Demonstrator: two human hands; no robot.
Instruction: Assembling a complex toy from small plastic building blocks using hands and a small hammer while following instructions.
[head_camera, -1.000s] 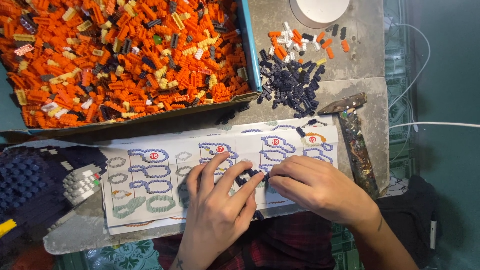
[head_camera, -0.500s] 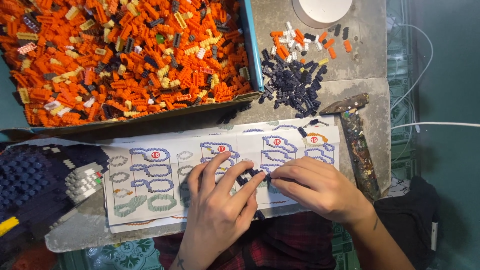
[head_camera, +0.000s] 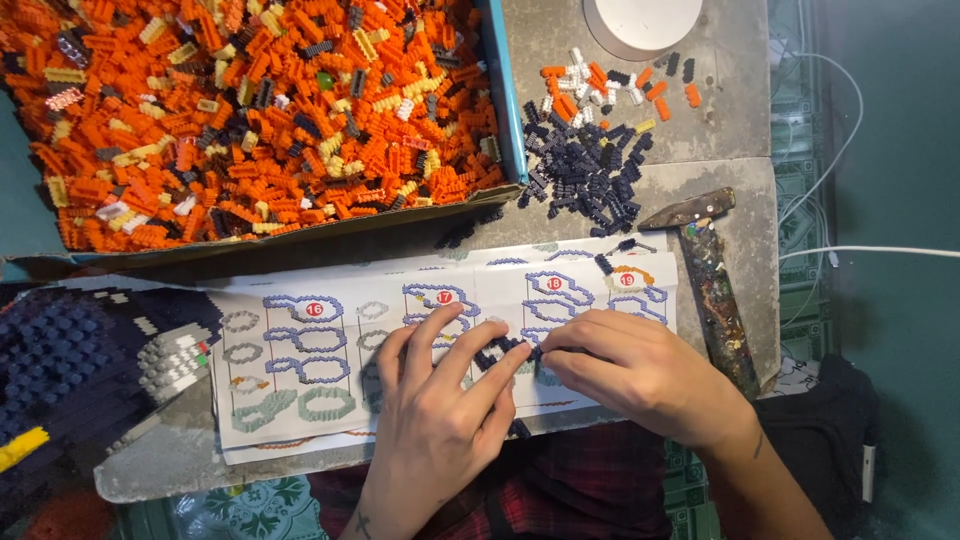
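Both hands (head_camera: 520, 385) pinch dark brick chain (head_camera: 503, 352) over instruction sheet (head_camera: 330, 350); press joints square, support underneath.

Orange bricks (head_camera: 250, 120) fill the blue-edged box (head_camera: 503, 90); dark navy bricks (head_camera: 590, 170) lie heaped beside; the instruction sheet (head_camera: 340, 350) is white with blue outlines.

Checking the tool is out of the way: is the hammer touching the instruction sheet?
Apart. The head view shows a strip of bare stone slab between the hammer and the right edge of the instruction sheet.
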